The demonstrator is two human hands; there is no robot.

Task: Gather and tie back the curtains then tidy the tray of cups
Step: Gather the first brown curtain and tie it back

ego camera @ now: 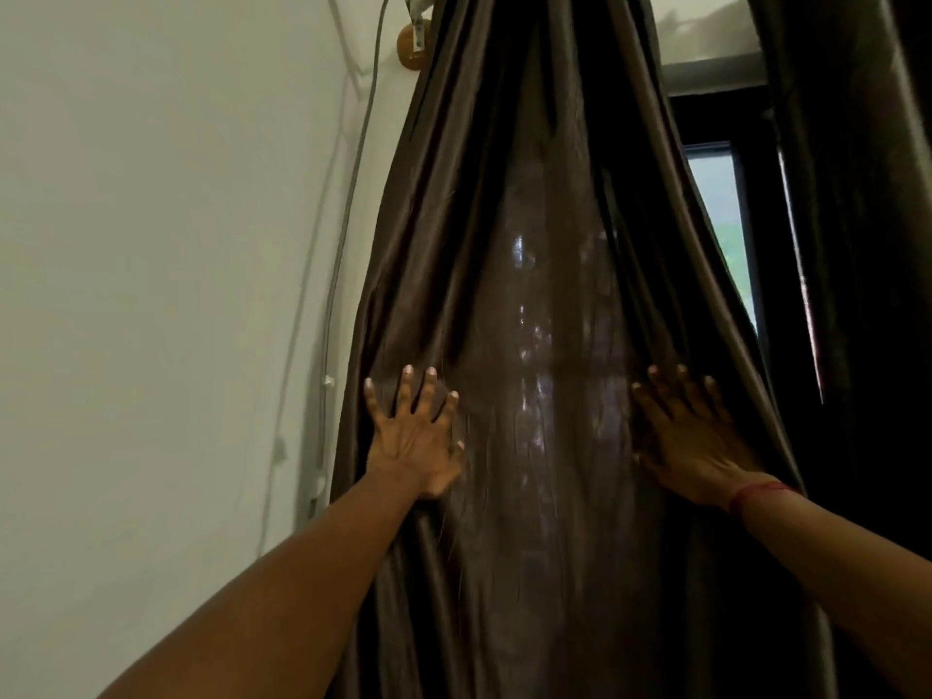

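Observation:
A dark brown, shiny curtain (534, 305) hangs in folds down the middle of the view. My left hand (411, 436) lies flat on its left side with the fingers spread. My right hand (691, 436) presses flat on its right side, fingers apart, a red thread around the wrist. Neither hand grips the fabric; both rest against it at the same height. A second dark curtain (857, 244) hangs at the far right. No tray or cups are in view.
A pale wall (151, 244) fills the left, with grey cables (343, 234) running down beside the curtain. A round wooden rod end and bracket (413, 42) sit at the top. A strip of window (721, 229) shows between the two curtains.

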